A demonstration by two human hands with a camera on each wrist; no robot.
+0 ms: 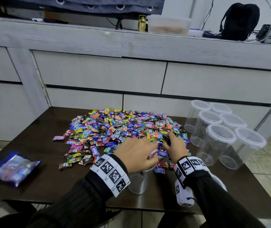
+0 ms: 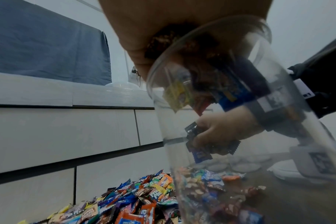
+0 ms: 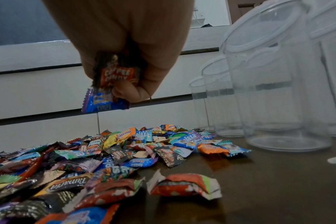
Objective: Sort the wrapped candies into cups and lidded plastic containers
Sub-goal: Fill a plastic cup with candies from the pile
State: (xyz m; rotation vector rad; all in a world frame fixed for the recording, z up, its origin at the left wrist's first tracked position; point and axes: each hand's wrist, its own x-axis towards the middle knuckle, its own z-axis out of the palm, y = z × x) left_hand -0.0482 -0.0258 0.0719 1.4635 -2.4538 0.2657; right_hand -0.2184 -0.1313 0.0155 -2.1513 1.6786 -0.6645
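A wide pile of wrapped candies (image 1: 123,127) covers the middle of the dark table (image 1: 52,181). My left hand (image 1: 152,155) hovers over a clear plastic cup (image 1: 138,183) near the front edge and grips a few candies, one of them pink (image 1: 153,152). In the left wrist view the cup (image 2: 240,151) stands right before the palm, with yellow and blue wrappers (image 2: 177,93) seen through its wall. My right hand (image 1: 168,142) is above the pile's near right edge. It pinches a dark coffee candy (image 3: 117,75) and a blue one (image 3: 104,104).
Several clear containers with white lids (image 1: 220,134) stand at the table's right side, close to my right hand. A blue bag of candy (image 1: 11,168) lies at the front left. Grey drawers (image 1: 98,74) rise behind the table. Loose candies (image 1: 160,170) lie between my hands.
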